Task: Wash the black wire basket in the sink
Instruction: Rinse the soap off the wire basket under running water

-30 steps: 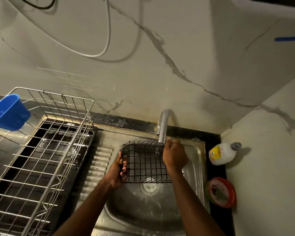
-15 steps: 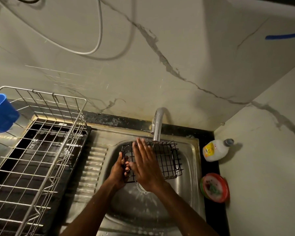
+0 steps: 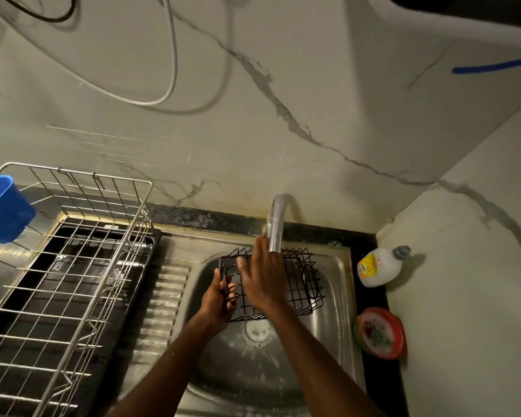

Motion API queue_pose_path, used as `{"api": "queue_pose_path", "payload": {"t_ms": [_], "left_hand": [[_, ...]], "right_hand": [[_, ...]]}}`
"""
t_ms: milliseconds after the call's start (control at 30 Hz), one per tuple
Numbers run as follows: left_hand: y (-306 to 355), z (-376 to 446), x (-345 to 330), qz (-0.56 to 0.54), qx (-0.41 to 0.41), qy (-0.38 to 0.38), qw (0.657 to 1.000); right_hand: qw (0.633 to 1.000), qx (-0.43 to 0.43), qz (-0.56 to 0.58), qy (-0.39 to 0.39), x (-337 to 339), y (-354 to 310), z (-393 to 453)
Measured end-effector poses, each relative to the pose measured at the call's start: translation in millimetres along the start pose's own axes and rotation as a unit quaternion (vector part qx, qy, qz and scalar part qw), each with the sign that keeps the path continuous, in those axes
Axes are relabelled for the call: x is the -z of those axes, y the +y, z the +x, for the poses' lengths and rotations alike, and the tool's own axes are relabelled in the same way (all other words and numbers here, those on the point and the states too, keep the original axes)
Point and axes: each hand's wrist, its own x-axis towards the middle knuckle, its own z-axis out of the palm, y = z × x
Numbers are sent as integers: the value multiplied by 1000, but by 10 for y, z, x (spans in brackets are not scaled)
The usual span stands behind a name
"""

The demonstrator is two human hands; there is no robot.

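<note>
Head view: the left hand [image 3: 215,299] had a curled grip on the black wire basket's [image 3: 298,284] near corner. The right hand [image 3: 260,278] lay flat on it. Wet wires might slip into the sink [image 3: 337,326].

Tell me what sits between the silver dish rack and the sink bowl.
In the head view, only the ribbed steel drainboard lies between the silver dish rack and the sink bowl; nothing stands on it.
</note>
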Motion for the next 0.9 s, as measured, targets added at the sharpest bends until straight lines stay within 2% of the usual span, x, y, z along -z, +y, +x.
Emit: {"api": "queue_pose_path", "payload": {"t_ms": [100, 167, 233, 267, 333, 400, 433, 533, 600, 667, 733, 800, 900], "left_hand": [[-42, 13, 75, 1, -8, -23, 1000], [-62, 15, 161, 19, -1, -9, 1000], [-52, 1, 217, 35, 3, 14, 999], [-28, -13, 246, 39, 3, 21, 999], [27, -37, 287, 53, 9, 13, 998], [92, -39, 343, 75, 13, 0, 997], [123, -36, 356, 84, 12, -12, 996], [194, -26, 348, 103, 6, -52, 993], [196, 27, 352, 134, 11, -61, 989], [197, 99, 313, 178, 3, -58, 982], [191, 199, 278, 234, -29, -47, 971], [182, 304, 246, 245, -22, -43, 968], [195, 450, 213, 208, 14, -59, 976]], "right_hand": [[993, 115, -23, 0, -15, -221, -279], [977, 212, -23, -23, 66, -58, -417], [968, 246, -20, -37, 116, 298, -439], [975, 219, -26, -23, 117, 516, -416], [994, 104, -11, 4, 121, 948, -374], [994, 12, 106, 4, 147, 1207, -371], [981, -35, 193, -6, 195, 1243, -390], [887, -204, 410, -64, 320, 1208, -441], [812, -293, 496, -97, 396, 1166, -511], [772, -338, 531, -89, 461, 1155, -563], [769, -325, 544, -88, 432, 1230, -621], [783, -295, 544, -69, 423, 1272, -648], [842, -270, 468, -2, 481, 1282, -648]]}}
